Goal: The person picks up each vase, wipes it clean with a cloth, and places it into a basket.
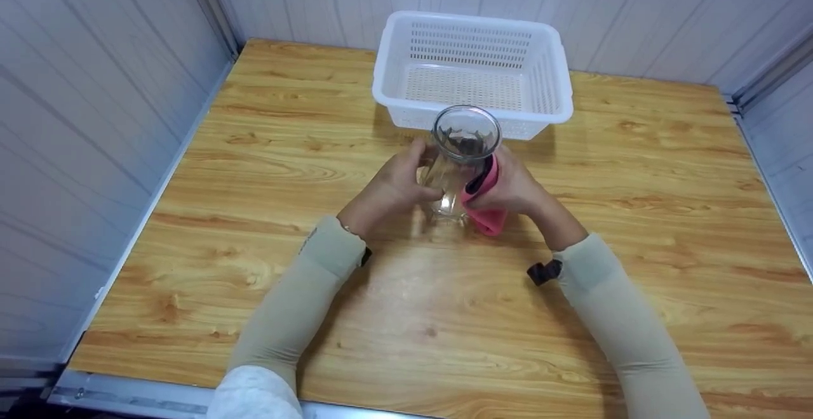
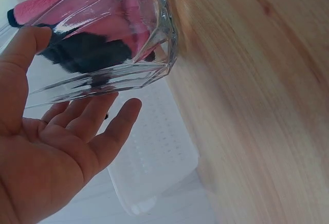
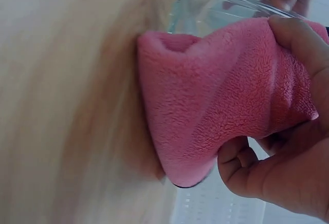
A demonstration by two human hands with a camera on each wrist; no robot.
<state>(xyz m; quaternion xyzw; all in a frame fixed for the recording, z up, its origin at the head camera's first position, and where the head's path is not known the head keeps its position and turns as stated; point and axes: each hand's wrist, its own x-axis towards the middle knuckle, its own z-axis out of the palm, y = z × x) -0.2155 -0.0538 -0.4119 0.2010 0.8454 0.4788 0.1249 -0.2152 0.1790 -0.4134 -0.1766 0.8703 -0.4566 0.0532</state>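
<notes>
A clear glass vase [image 1: 467,132] with a round rim and faceted base is upright in front of the basket, between both hands. My left hand [image 1: 397,178] holds its left side, thumb in front and fingers behind; in the left wrist view, the thumb and fingertips [image 2: 128,112] lie along the glass [image 2: 128,75]. My right hand [image 1: 513,184] grips a pink cloth [image 1: 488,219] with a dark underside against the vase's right side. In the right wrist view, the fluffy cloth [image 3: 205,85] is bunched between thumb and fingers, hiding part of the vase.
A white perforated plastic basket [image 1: 470,111] stands at the back of the wood-grain table [image 1: 273,203], just behind the vase. Pale panel walls [image 1: 95,89] border the table at the back and sides. Dark straps [image 1: 545,273] hang at the wrists.
</notes>
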